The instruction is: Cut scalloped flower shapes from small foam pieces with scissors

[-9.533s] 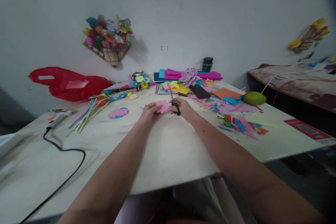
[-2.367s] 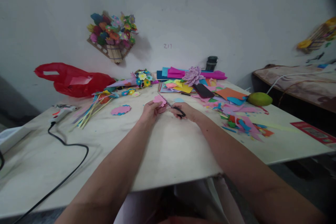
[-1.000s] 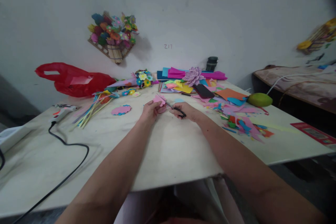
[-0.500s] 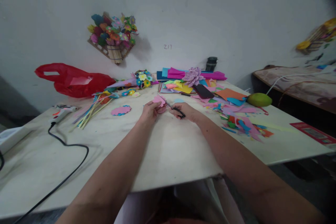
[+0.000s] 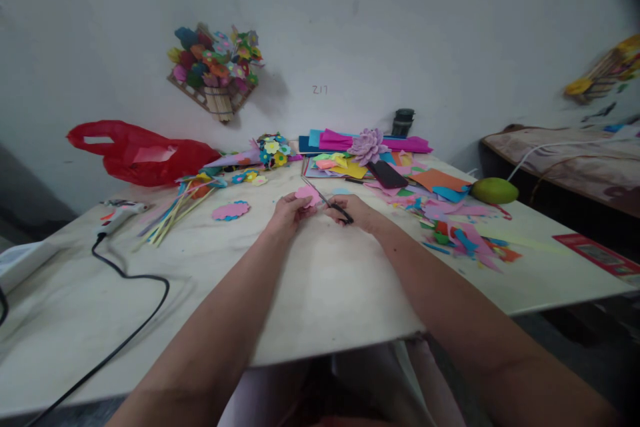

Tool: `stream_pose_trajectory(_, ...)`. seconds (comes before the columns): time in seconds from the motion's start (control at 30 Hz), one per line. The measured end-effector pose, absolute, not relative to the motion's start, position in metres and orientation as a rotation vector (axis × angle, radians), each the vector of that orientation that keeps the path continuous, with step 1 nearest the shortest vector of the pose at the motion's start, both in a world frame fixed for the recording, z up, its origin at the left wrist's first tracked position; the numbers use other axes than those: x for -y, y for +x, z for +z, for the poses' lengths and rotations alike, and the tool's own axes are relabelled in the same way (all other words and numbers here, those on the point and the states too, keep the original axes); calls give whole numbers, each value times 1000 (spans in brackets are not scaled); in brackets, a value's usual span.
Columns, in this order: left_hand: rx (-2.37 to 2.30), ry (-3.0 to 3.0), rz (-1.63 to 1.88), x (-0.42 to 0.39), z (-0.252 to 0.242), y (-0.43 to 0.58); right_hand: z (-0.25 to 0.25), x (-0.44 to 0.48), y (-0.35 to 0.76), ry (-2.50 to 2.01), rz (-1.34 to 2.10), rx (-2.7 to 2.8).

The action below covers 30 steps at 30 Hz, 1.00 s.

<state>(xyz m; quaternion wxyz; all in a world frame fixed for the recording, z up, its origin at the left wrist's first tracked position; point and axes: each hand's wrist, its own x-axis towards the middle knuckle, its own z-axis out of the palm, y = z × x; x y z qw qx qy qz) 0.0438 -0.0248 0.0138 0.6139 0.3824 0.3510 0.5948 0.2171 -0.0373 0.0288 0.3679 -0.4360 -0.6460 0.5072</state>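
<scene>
Between the fingers of my left hand (image 5: 290, 211) is a pink scalloped paper or foam piece (image 5: 308, 195). My right hand (image 5: 354, 212) is closed round the black handles of a pair of scissors (image 5: 332, 204). The blades point up and left, right beside the pink piece; whether they touch its edge I cannot tell. On the table to the left lies a pink scalloped disc (image 5: 231, 211) with blue scallops showing under it.
A glue gun (image 5: 123, 217) with a black cord lies at left, near a red plastic bag (image 5: 145, 153). Pale strips (image 5: 173, 213) are behind the disc. Coloured scraps (image 5: 463, 237), a phone (image 5: 387, 175) and a green mango-like fruit (image 5: 494, 191) are at right.
The pink piece has turned a little and moved slightly to the right in my left hand. The scissors have shifted slightly, still in my right hand.
</scene>
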Motion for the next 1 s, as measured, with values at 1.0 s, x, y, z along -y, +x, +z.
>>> stream_pose_trajectory(1.0,-788,1028,1307,25,11,42,20,31,219,-1042,1360,1668)
